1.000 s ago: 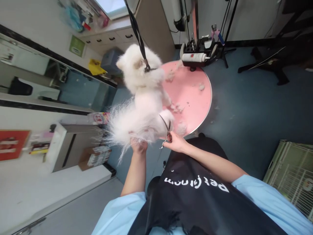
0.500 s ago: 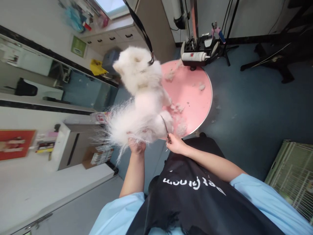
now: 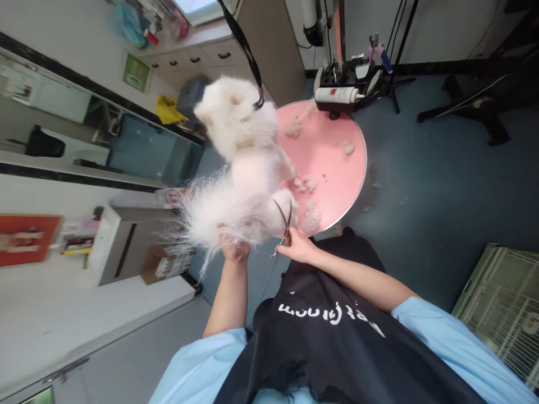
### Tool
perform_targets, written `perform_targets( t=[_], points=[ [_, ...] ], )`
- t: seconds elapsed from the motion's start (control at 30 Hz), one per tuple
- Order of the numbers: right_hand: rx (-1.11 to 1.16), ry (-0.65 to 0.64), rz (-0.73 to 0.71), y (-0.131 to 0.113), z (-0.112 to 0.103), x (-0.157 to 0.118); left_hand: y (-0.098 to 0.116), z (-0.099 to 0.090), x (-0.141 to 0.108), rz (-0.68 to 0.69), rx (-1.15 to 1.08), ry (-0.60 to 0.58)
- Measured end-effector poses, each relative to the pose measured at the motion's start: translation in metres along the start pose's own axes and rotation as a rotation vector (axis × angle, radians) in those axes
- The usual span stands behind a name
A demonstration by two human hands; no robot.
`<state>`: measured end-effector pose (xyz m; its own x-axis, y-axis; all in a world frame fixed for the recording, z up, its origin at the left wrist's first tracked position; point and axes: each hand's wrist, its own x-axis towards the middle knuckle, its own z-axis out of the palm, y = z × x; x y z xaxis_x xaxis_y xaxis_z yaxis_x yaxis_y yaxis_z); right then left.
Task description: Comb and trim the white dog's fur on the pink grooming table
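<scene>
A fluffy white dog (image 3: 255, 171) stands on a round pink grooming table (image 3: 332, 163), its rear towards me. My left hand (image 3: 234, 247) is closed at the dog's long-haired tail (image 3: 210, 210), its fingers partly buried in the fur. Curved scissors (image 3: 286, 216) are in my right hand (image 3: 300, 246), with their blades spread apart against the fur of the hind leg. A black strap (image 3: 244, 45) hangs down to the dog's neck. Cut tufts of fur (image 3: 312, 217) lie on the table beside the leg.
A tool holder (image 3: 343, 76) with a white bottle (image 3: 337, 95) and nail clippers (image 3: 381, 54) is fixed at the table's far edge. A wire cage (image 3: 501, 303) stands at the right. On the left are a mirror (image 3: 76, 123) and a grey cabinet (image 3: 126, 247).
The scissor blades have gone from closed to spread apart, with the thumb ring swung left. My left hand stays at the tail. The whole view has shifted slightly.
</scene>
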<state>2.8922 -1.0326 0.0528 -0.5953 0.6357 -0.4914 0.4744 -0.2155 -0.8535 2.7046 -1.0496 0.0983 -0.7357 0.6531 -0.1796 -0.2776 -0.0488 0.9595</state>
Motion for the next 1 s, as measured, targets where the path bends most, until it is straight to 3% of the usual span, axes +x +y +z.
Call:
perform_targets(
  t=[0.43,0.6,0.77,0.9,1.0],
  points=[
    [0.098,-0.004,-0.043,0.003,0.009,0.003,-0.001,-0.003,0.001,0.019,0.022,-0.013],
    [0.147,0.015,0.037,0.007,0.011,0.006,-0.002,-0.005,0.004,0.003,-0.01,-0.004],
    [0.207,0.017,-0.019,0.013,0.015,0.011,-0.003,-0.006,0.006,0.031,0.039,-0.027],
    [0.232,0.008,0.076,0.014,0.015,0.014,-0.003,-0.005,0.007,0.022,0.057,-0.024],
    [0.281,0.002,0.055,0.017,0.018,0.017,0.0,-0.003,0.009,0.007,0.029,-0.019]
  ],
)
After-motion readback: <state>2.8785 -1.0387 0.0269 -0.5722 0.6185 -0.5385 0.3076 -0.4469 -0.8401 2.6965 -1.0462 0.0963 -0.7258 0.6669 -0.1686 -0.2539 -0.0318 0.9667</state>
